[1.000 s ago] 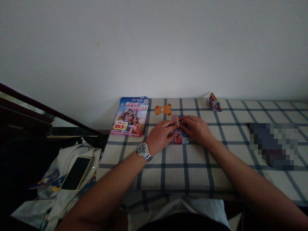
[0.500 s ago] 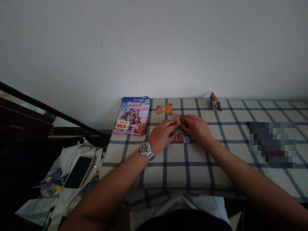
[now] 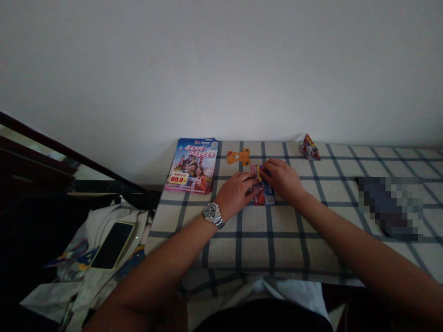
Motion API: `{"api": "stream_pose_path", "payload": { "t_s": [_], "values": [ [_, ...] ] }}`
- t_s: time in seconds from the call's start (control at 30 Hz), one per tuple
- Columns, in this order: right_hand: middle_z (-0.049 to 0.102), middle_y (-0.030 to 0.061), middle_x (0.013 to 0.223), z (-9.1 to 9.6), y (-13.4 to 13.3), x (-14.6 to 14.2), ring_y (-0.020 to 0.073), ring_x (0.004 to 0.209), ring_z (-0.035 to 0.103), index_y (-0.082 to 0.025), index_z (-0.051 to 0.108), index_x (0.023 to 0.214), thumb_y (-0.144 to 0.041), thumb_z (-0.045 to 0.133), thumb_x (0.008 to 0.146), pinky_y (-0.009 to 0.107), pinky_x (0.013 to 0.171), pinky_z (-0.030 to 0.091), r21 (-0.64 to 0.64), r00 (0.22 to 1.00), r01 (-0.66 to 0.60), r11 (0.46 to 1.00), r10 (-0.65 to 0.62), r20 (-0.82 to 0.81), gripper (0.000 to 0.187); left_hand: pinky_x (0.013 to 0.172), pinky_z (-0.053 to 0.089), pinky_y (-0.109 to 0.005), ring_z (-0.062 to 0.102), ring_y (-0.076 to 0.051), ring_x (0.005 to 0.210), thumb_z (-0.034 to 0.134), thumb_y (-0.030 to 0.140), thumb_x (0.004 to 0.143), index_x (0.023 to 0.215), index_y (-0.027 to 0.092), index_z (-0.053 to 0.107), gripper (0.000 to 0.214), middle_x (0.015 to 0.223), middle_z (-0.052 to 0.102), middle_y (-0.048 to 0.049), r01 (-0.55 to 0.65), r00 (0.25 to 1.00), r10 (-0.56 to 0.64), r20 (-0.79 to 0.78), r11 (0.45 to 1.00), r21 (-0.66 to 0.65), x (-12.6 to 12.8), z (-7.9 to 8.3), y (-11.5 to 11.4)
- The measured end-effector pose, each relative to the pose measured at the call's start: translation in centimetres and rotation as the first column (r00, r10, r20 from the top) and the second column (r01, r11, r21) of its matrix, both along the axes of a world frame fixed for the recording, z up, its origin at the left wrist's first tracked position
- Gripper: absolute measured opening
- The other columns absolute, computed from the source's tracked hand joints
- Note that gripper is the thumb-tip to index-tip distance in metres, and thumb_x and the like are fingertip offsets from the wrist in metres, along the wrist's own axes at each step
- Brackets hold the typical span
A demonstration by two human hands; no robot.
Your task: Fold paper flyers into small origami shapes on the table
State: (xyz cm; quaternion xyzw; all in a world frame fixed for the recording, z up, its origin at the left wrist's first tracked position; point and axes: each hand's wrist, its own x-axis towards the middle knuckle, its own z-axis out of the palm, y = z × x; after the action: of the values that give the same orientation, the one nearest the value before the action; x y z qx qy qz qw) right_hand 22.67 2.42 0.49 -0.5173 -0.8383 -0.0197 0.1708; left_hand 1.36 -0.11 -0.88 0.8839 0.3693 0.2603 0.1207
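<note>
"泰安方特", "89.9" on flyers [image 3: 192,167]

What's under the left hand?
The left hand overlaps part of a printed paper on the checked cloth; the paper's near end shows. The part beneath the hand is covered, so its print can't be seen.

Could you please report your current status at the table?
Left grip and right grip on small red-and-blue printed paper sheet. Sheet on grey-checked fabric tablecloth. Orange bear figure beyond, seemingly not obstructing.

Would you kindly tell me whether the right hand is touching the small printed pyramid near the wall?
Apart: the head view shows checked cloth between the right hand and the small printed pyramid.
</note>
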Motion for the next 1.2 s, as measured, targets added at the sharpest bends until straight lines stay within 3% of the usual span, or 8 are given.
{"api": "stream_pose_path", "payload": {
  "t_s": [0.37,0.6,0.87,1.2],
  "values": [
    [0.07,0.0104,0.099,0.3,2.6,-0.2,0.0247,0.086,0.067,-0.019,0.068,0.093,-0.021,0.061,0.1,0.035,0.073,0.049,-0.016,1.0,0.025,1.0,-0.025,0.009,0.01,0.106,0.055,-0.044,0.064,-0.026,0.119,0.066,0.032,0.1,0.122,0.018,0.071,0.027,0.13,0.069,-0.0085,0.003,1.0,-0.003,0.006,1.0,-0.007,0.1,0.1,0.0],
    [0.07,0.0108,0.101,-0.2,2.7,0.0,0.0243,0.086,0.068,-0.018,0.069,0.096,-0.023,0.055,0.103,0.034,0.074,0.049,0.013,1.0,0.027,1.0,-0.027,-0.008,0.016,0.106,0.054,-0.043,0.064,-0.025,0.12,0.066,0.034,0.1,0.122,0.019,0.071,0.027,0.13,0.069,-0.0086,0.01,1.0,-0.01,0.013,1.0,-0.011,0.1,-0.1,0.2],
    [0.071,0.0082,0.097,0.4,1.9,0.4,0.0226,0.084,0.067,-0.019,0.07,0.091,-0.022,0.063,0.099,0.032,0.074,0.048,-0.033,0.997,-0.018,0.999,0.015,-0.078,0.011,0.107,0.054,-0.044,0.063,-0.025,0.12,0.067,0.032,0.099,0.122,0.019,0.071,0.027,0.132,0.069,-0.008,0.008,1.0,-0.007,0.024,1.0,-0.011,0.1,-0.2,0.2],
    [0.071,0.011,0.104,0.3,2.7,-0.4,0.022,0.084,0.066,-0.017,0.071,0.095,-0.025,0.059,0.101,0.032,0.071,0.042,-0.021,0.996,0.083,0.996,-0.084,-0.005,0.016,0.106,0.054,-0.043,0.064,-0.026,0.118,0.068,0.034,0.099,0.121,0.018,0.071,0.027,0.129,0.069,-0.0086,0.011,1.0,-0.011,0.015,1.0,-0.018,0.2,-0.1,0.3]
  ]
}}
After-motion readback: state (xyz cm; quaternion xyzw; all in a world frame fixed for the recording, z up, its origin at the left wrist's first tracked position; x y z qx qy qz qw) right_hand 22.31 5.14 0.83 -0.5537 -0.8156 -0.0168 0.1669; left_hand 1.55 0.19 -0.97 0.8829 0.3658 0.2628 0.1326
